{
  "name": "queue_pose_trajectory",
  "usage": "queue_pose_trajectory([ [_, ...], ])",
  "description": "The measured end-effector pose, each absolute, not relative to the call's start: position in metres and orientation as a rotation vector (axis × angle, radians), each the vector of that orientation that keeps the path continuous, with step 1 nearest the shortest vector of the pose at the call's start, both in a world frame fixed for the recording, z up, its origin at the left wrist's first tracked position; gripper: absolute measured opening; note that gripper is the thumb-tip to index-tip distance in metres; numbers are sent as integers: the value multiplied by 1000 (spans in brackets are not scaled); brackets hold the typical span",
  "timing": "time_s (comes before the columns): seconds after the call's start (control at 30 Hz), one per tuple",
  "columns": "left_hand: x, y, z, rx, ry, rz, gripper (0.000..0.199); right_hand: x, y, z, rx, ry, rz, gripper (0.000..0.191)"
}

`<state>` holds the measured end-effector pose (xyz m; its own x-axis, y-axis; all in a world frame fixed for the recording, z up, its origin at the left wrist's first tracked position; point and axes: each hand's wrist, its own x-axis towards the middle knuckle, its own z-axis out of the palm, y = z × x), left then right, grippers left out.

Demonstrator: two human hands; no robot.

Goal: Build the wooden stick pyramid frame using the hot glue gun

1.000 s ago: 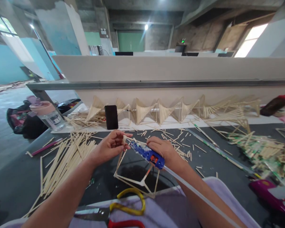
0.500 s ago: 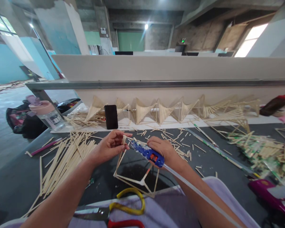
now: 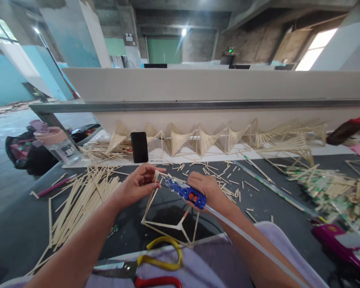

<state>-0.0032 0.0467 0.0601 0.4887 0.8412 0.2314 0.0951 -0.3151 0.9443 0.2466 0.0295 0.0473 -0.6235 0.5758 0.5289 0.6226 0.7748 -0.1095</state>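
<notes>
My left hand (image 3: 141,182) pinches the top corner of a small frame of thin wooden sticks (image 3: 177,227), which stands on the dark table. My right hand (image 3: 204,185) is wrapped round a blue hot glue gun (image 3: 184,191); a long clear glue stick (image 3: 243,232) runs out of its back end. White glue residue coats the gun's front. Its nozzle points left, close to the corner between my left fingertips; whether it touches the wood I cannot tell. Below the frame lie scissors (image 3: 131,269) with one yellow and one red handle, on a lilac cloth (image 3: 210,260).
Loose sticks (image 3: 84,204) are spread at the left, near a pink-lidded bottle (image 3: 63,146). A phone (image 3: 139,147) leans upright at the back beside twisted stick models (image 3: 180,140). Stick offcuts (image 3: 333,192) are heaped at the right, with a magenta tool (image 3: 339,248) nearer me.
</notes>
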Motion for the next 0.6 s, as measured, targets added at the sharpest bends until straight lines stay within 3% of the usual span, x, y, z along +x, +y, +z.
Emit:
queue_pose_trajectory([
  [0.6,-1,47,62,1735,838,963,33,245,31,44,-938,-2391,-139,14],
])
